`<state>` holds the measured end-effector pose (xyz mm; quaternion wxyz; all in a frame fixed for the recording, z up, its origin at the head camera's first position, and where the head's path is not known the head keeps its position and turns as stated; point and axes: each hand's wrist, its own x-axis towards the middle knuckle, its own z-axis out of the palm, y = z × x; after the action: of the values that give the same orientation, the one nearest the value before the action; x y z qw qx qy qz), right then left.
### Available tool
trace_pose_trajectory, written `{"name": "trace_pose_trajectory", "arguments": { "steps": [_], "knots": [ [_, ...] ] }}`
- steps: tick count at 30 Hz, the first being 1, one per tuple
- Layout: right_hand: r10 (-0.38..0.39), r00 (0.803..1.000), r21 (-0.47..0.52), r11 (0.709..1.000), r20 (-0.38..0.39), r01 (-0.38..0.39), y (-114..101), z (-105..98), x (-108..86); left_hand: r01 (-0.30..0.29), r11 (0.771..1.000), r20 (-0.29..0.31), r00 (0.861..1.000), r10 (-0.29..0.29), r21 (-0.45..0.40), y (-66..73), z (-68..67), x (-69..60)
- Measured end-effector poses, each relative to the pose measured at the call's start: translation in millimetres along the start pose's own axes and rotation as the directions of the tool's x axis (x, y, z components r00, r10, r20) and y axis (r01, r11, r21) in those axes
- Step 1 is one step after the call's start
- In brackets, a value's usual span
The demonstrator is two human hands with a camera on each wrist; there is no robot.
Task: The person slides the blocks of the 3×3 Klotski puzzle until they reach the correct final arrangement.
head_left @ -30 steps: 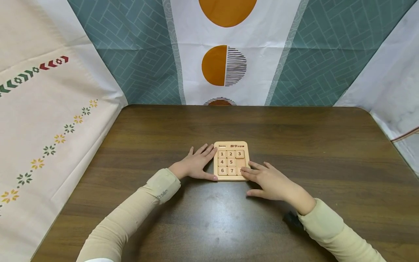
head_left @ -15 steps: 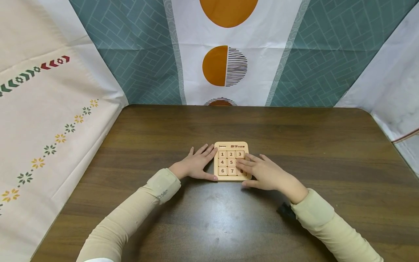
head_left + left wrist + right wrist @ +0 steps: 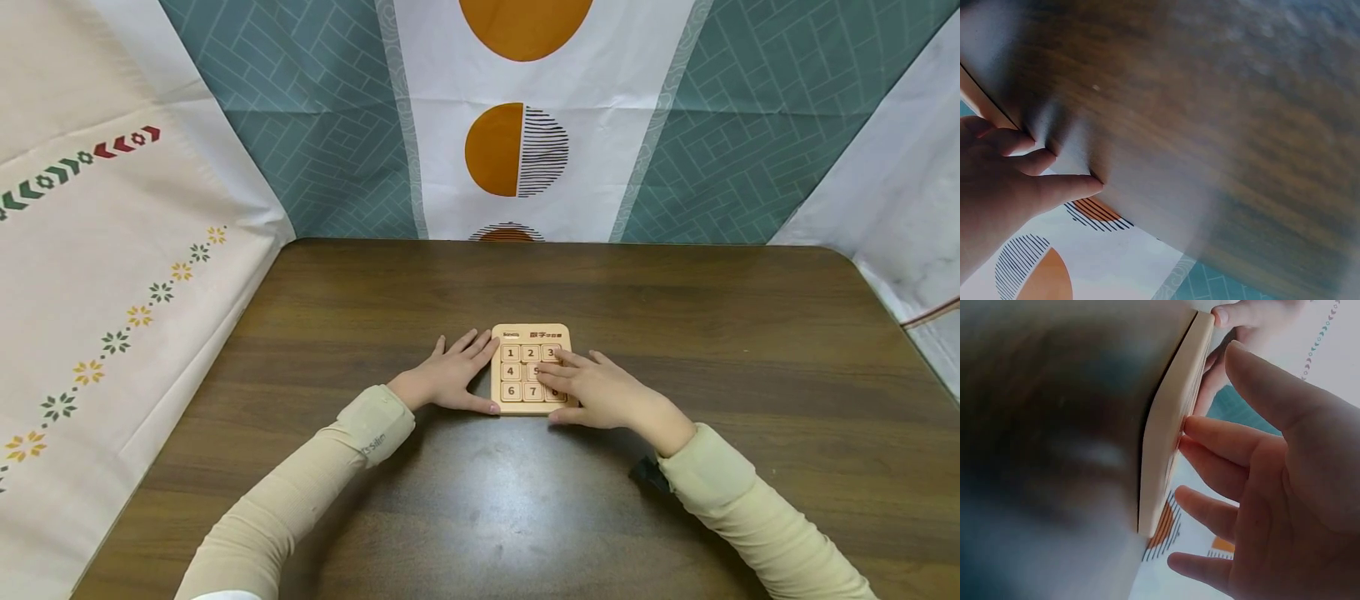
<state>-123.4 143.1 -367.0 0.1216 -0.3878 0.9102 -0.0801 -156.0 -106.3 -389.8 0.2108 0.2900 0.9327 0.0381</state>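
Fingers [image 3: 1219,440] of the right hand [image 3: 603,396] reach out straight and apart, two touching the tiles [image 3: 511,372] at the right of the board [image 3: 528,408] (the thumb stands off it). The left hand [image 3: 450,379] spreads its fingers too, beside the board's left edge, its thumb at the near left corner. The board lies flat on the tabletop [image 3: 480,517], between the hands. Beyond the far edge is a teal and white cloth [image 3: 330,158].

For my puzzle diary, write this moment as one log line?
left grip: touching number board at left; right grip: fingers over number tiles; board: flat on table
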Motion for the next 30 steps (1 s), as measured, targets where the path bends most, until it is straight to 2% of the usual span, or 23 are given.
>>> {"name": "trace_pose_trajectory", "arguments": {
  "steps": [9,14,21,26,30],
  "knots": [
    [0.013,1.000,0.001,1.000,-0.010,-0.013,12.0,-2.7,-11.2,0.002,1.000,0.002,1.000,-0.002,0.005,-0.7,0.6,0.2],
    [-0.007,1.000,-0.013,1.000,-0.013,0.007,9.3,-2.8,-13.5,0.007,1.000,0.009,1.000,-0.008,0.006,-0.3,0.6,0.2],
    [-0.103,0.995,-0.011,0.995,0.002,0.103,-4.6,2.1,-10.8,0.014,1.000,0.014,1.000,-0.014,0.004,0.1,0.2,0.5],
    [-0.110,0.994,-0.065,0.992,-0.008,0.109,-5.6,3.2,-5.0,0.012,1.000,0.006,1.000,-0.012,0.008,0.0,0.3,0.4],
    [-0.093,0.996,-0.064,0.994,-0.011,0.092,-2.2,1.4,0.6,0.004,1.000,0.002,1.000,-0.004,0.006,0.5,-0.1,0.5]
  ]
}}
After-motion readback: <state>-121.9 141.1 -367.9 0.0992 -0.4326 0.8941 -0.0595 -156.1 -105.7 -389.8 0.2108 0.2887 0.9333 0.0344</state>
